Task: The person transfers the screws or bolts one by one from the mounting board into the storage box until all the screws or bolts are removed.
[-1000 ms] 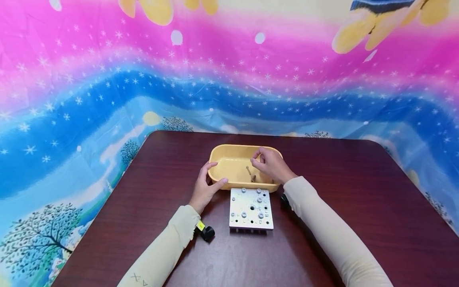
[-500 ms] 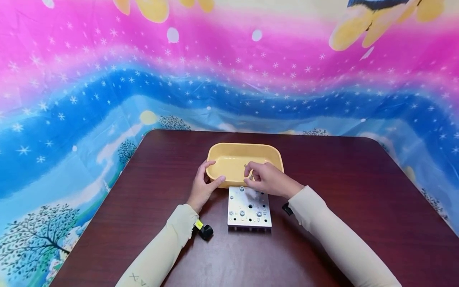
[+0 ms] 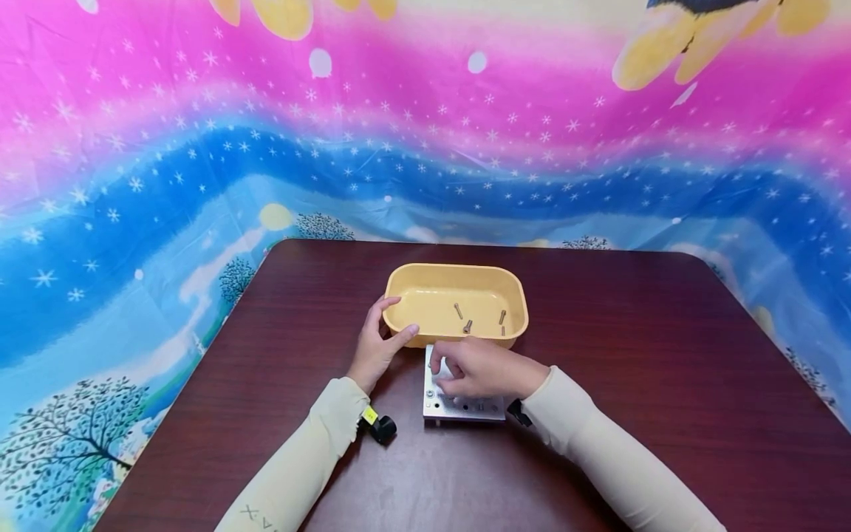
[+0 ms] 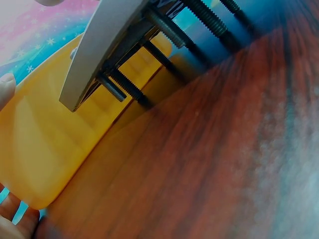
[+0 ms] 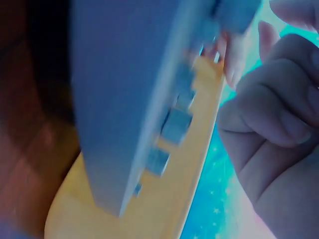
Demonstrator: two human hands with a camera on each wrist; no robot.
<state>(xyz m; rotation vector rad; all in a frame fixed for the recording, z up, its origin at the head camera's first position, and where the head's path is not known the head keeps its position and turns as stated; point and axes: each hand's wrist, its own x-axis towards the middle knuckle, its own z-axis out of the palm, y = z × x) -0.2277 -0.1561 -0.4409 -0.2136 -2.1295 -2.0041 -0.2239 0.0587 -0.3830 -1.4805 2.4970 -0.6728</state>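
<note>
A yellow plastic tub (image 3: 459, 275) stands lengthwise on the table, with loose screws (image 3: 468, 326) on its floor. My left hand (image 3: 375, 343) grips its left end, the thumb at the front rim and a finger over the side. In front of the tub is a silver metal plate (image 3: 432, 410) with socket-head screws in some holes; threaded shanks (image 4: 127, 84) stick out below it. Over this plate is my right hand (image 3: 479, 367), fingers curled, index finger and thumb reaching down to the left. I cannot tell whether a screw is between those fingertips. The hand hides much of the plate's top.
A dark reddish-brown table (image 3: 319, 288) carries everything. Behind and beside it hangs a printed cloth (image 3: 425, 162) with snowflakes and trees. A black wrist camera (image 3: 383, 429) is strapped below each hand.
My right hand has moved out of the tub, toward me and left, to above the plate. More screws in the tub now show. My left hand stays at the tub's left end.
</note>
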